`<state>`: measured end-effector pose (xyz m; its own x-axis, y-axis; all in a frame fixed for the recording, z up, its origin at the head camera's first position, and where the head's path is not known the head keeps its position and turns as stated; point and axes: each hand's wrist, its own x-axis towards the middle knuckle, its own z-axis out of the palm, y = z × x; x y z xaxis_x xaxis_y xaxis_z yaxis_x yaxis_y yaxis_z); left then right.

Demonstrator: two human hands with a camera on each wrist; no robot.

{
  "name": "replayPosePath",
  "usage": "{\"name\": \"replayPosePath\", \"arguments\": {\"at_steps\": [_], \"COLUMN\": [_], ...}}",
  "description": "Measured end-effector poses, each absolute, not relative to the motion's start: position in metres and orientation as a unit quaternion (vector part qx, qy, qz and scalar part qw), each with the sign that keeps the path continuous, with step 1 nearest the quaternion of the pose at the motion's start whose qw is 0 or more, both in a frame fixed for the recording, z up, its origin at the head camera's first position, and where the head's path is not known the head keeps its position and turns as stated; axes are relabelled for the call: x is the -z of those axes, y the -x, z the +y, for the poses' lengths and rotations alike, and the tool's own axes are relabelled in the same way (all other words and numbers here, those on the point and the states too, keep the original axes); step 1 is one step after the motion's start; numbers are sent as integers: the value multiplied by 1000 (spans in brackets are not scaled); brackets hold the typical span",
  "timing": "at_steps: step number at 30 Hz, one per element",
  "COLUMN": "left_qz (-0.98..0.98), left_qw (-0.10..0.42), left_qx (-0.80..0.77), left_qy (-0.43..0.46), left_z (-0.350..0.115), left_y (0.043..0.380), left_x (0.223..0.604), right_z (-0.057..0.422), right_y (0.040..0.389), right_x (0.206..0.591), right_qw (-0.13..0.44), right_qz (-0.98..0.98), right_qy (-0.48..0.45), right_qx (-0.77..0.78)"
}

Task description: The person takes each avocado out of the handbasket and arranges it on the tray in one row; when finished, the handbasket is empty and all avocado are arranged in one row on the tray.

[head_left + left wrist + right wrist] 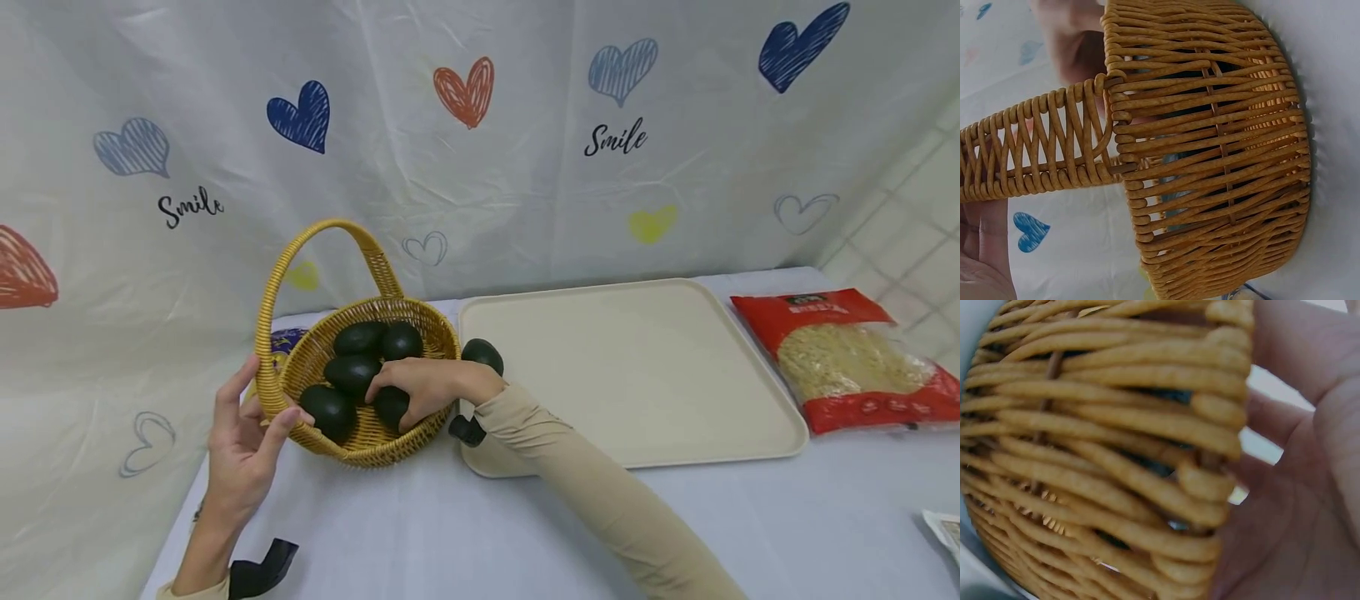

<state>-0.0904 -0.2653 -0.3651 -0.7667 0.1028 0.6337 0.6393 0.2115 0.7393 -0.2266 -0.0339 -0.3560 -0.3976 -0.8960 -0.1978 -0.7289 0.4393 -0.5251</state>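
Note:
A yellow wicker basket [390,454] with a tall arched handle stands on the left of the table, with several dark green avocados [331,412] inside. My left hand [243,442] grips it at the left, thumb at the rim and fingers by the handle's base. Reaching in over the right rim, my right hand [423,385] holds an avocado [392,407] between thumb and fingers. In the right wrist view the basket's woven wall [1097,444] hides that fruit. Another avocado [482,355] lies on the left end of a cream tray [630,375], beside my right wrist.
On the right, a red bag of pale dry food [840,358] lies beside the tray. A blue and yellow packet [287,342] shows partly behind the basket. A curtain [525,183] printed with hearts hangs behind the table. At the right edge is part of another packet [947,529].

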Motion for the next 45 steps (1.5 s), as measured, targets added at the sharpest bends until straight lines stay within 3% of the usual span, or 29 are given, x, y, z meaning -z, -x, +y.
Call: {"name": "replayPosePath", "arguments": {"at_steps": [11, 26, 38, 45], "left_qz": [-752, -717, -745, -767], "left_qw": [228, 223, 223, 218], "left_qx": [574, 602, 579, 562], "left_qy": [233, 273, 245, 220], "left_z": [-267, -268, -267, -268], "left_y": [88, 91, 87, 86], "left_x": [365, 371, 369, 365], "right_z": [-40, -33, 13, 64], "right_y": [224, 218, 221, 219], "right_x": [362, 365, 332, 316], "right_qw": [233, 183, 87, 61], "right_qz": [836, 837, 791, 792], "right_qy": [452, 451, 458, 410], "right_qx": [206, 251, 397, 448]}}
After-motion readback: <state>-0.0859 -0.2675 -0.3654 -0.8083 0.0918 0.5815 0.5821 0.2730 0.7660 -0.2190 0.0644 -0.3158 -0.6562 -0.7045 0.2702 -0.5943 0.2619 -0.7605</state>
